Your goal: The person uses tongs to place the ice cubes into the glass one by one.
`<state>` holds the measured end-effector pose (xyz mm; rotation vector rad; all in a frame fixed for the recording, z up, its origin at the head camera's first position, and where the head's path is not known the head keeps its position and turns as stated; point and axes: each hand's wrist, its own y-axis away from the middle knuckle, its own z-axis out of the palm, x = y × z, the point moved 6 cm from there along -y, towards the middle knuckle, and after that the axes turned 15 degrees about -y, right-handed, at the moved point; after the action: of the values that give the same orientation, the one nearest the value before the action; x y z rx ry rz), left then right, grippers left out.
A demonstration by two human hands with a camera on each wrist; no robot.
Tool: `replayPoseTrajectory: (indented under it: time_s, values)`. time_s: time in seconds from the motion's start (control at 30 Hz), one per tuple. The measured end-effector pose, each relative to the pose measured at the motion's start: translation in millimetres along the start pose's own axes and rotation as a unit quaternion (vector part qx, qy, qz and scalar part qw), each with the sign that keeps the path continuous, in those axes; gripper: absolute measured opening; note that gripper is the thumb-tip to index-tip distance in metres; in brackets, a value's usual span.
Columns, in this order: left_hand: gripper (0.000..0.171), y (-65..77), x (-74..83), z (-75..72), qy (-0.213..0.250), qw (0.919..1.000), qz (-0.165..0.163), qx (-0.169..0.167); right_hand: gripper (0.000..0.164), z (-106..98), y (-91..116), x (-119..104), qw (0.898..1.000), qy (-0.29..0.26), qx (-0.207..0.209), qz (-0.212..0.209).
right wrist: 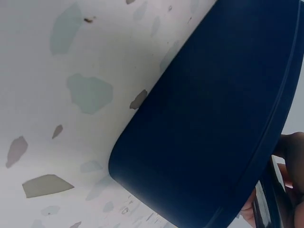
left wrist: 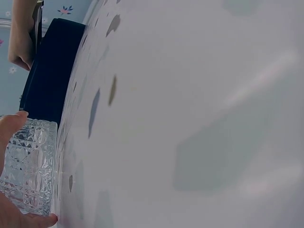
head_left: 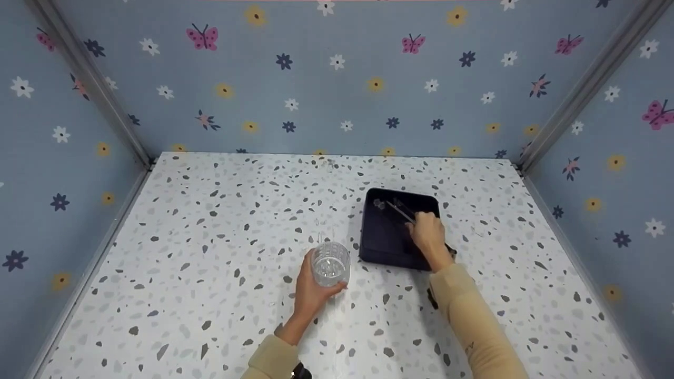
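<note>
My left hand [head_left: 310, 289] grips a clear cut-glass tumbler [head_left: 330, 263] low around its side, fingers on one side and thumb on the other. The tumbler [left wrist: 31, 166] stands upright on the table in the left wrist view. My right hand [head_left: 429, 234] holds metal tongs [head_left: 401, 211] over a dark navy square tray [head_left: 387, 258]. The tips of the tongs point to the tray's far left corner, beside small clear lumps like ice [head_left: 379, 203]. In the right wrist view the tray's outer wall [right wrist: 199, 109] hides most of the tongs [right wrist: 268, 199].
The table [head_left: 210, 237] is white with grey speckles. Blue panels with flowers and butterflies stand at the back [head_left: 316, 79], on the left [head_left: 52, 210] and on the right [head_left: 621, 210]. The tray stands to the right of the tumbler, with a small gap between them.
</note>
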<state>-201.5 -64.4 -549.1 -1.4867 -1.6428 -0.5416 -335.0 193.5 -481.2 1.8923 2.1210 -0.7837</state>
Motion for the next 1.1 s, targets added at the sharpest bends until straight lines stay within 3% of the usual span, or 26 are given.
replayPoseTrajectory:
  time_s: [0.7,1.1]
  values:
    - [0.100,-0.2,0.4,-0.5,-0.003,1.0000,-0.002,0.000,0.017,2.3,-3.2,-2.4,1.000,-0.010,-0.005,-0.009]
    - [0.099,-0.3,2.7,-2.0,0.001,0.9997,0.021,0.008,0.016,3.0,-2.9,-0.8,1.000,-0.014,-0.002,-0.017]
